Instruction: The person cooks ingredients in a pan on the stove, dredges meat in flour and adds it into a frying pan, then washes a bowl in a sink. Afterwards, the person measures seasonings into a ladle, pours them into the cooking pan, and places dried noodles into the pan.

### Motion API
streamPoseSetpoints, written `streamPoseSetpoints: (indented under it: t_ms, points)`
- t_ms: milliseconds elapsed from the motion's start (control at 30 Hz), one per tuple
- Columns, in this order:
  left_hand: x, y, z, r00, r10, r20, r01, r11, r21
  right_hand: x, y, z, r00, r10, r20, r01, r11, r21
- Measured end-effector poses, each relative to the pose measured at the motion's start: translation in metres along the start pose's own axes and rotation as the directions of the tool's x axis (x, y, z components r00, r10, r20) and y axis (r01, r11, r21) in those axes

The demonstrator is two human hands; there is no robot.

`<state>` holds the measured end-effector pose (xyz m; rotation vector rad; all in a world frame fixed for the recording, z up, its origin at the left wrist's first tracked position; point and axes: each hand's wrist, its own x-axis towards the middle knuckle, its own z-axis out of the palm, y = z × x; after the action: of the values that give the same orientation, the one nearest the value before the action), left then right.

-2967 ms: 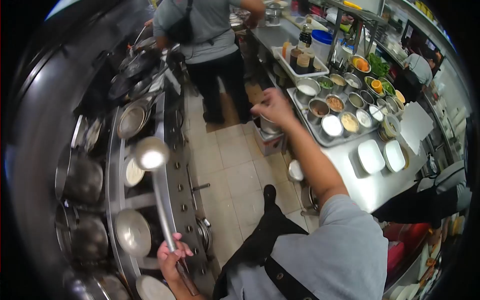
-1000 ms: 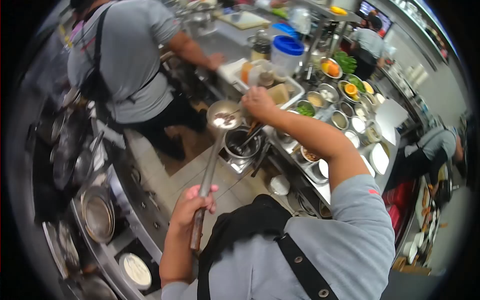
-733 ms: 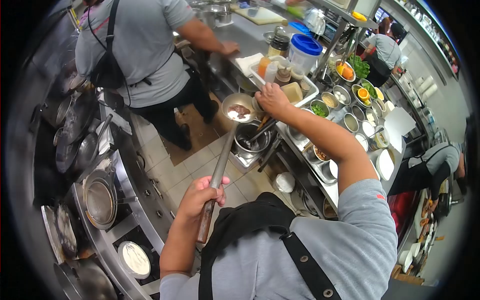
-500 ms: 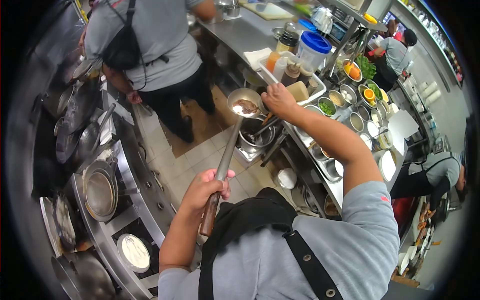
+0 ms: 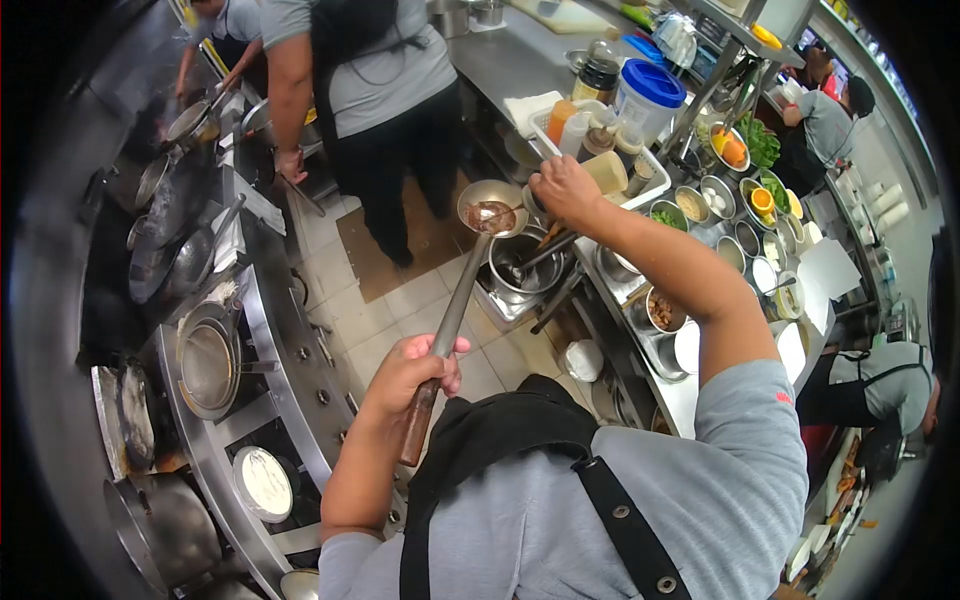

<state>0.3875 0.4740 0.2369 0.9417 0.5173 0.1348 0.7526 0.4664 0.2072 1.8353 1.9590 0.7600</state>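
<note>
My left hand (image 5: 412, 378) is wrapped round the wooden end of a long-handled ladle (image 5: 462, 292). Its metal bowl points away from me and holds some brown food (image 5: 492, 217). Just right of that bowl, my right hand (image 5: 567, 192) is closed, its fingers bent downward. What it grips is hidden; a small metal rim shows beneath the fingers. Below the ladle's bowl stands a steel pot (image 5: 527, 265) with utensil handles leaning out of it. Beside my right hand is a white bin (image 5: 650, 185) of sauce bottles.
Left is a stove (image 5: 300, 350) with strainers (image 5: 208, 365), woks (image 5: 185, 260) and a pan of white liquid (image 5: 263, 483). Several ingredient bowls (image 5: 730, 250) line the right counter. A co-worker (image 5: 390, 100) stands ahead; others work at far left and right.
The view has shifted a little. The co-worker ahead has moved right in view, and another person now shows at far left. My hands keep nearly the same pose, with the ladle still held.
</note>
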Motion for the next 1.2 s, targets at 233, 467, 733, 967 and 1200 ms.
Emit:
streamPoseSetpoints:
  t_ms: [233,467,733,967,1200]
  points:
    - [0.022,-0.001,0.043,0.999,0.042,-0.028,-0.043,0.998,-0.035,-0.024,0.041,0.021,0.997,-0.060,-0.053,0.060,0.998,0.013]
    - [0.041,-0.007,0.077,0.998,0.050,-0.024,-0.050,0.998,-0.025,-0.048,0.069,0.030,0.993,-0.098,-0.061,0.100,0.994,0.045]
    - [0.044,-0.009,0.097,0.994,0.081,-0.071,-0.082,0.997,-0.010,-0.060,0.093,0.053,0.991,-0.076,-0.113,0.085,0.994,0.074]
    - [0.044,0.001,0.091,0.996,0.094,-0.010,-0.094,0.996,-0.006,-0.072,0.096,0.063,0.984,0.054,-0.171,-0.025,0.986,0.167]
    - [0.041,0.010,0.069,0.986,0.151,0.072,-0.145,0.986,-0.077,-0.073,0.090,0.089,0.824,0.565,-0.047,-0.374,0.603,0.705]
